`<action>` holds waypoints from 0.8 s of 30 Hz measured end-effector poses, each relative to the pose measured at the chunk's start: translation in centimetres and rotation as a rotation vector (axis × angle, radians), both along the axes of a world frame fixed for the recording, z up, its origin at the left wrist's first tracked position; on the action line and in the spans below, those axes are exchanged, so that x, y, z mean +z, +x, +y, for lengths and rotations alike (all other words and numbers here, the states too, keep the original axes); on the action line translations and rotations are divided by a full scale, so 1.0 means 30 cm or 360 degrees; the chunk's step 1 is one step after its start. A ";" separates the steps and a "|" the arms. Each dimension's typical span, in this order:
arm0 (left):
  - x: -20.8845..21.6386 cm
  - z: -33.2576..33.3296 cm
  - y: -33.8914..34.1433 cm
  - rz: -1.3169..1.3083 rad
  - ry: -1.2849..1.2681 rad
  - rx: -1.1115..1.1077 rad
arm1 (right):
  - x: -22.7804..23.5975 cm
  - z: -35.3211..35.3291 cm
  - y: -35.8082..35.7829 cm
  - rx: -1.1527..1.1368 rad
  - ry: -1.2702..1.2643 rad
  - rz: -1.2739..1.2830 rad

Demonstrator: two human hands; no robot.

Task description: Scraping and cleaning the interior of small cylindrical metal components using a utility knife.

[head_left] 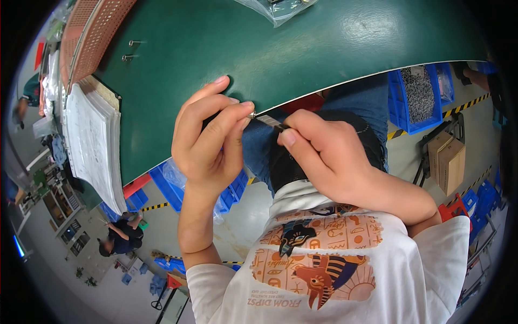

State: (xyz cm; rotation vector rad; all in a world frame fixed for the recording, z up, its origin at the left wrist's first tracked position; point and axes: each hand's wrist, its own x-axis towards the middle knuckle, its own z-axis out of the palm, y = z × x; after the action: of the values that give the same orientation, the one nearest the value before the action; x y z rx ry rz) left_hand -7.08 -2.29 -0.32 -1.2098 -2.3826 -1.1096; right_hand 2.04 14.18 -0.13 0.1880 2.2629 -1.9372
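Note:
Just over the table's near edge, my left hand (210, 135) pinches a small shiny metal piece (252, 114) between thumb and index finger. Its remaining fingers are curled or raised, and the piece is too small to name. My right hand (324, 143) is closed on a slim flat tool (270, 121) with a silver front and a dark end. That tool's tip points at the metal piece and is close to it; whether they touch I cannot tell. Two small screws (128, 57) stand apart from my hands on the green table (270, 65).
A pink perforated basket (86, 40) and a thick stack of sheets (97, 140) sit along the left side. At the far edge lies a clear plastic bag (278, 11). Blue bins (399, 100) and cardboard boxes (448, 156) are at right; another person (124, 235) is behind at left.

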 end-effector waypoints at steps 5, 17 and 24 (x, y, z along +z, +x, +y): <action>0.007 0.003 0.001 -0.0028 0.0012 0.0008 | -0.032 0.018 0.007 -0.0254 0.0625 0.0502; 0.009 -0.001 -0.002 -0.0053 -0.0033 -0.0033 | 0.007 0.035 -0.010 0.0091 0.0668 0.0188; 0.003 -0.002 -0.003 0.0010 -0.0035 -0.0036 | -0.011 0.033 -0.022 0.0002 0.0416 0.0214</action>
State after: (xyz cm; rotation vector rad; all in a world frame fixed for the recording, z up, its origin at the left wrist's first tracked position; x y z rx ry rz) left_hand -7.17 -2.36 -0.23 -1.2489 -2.3880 -1.0874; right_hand 1.36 15.17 -0.45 0.0886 2.5984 -1.6941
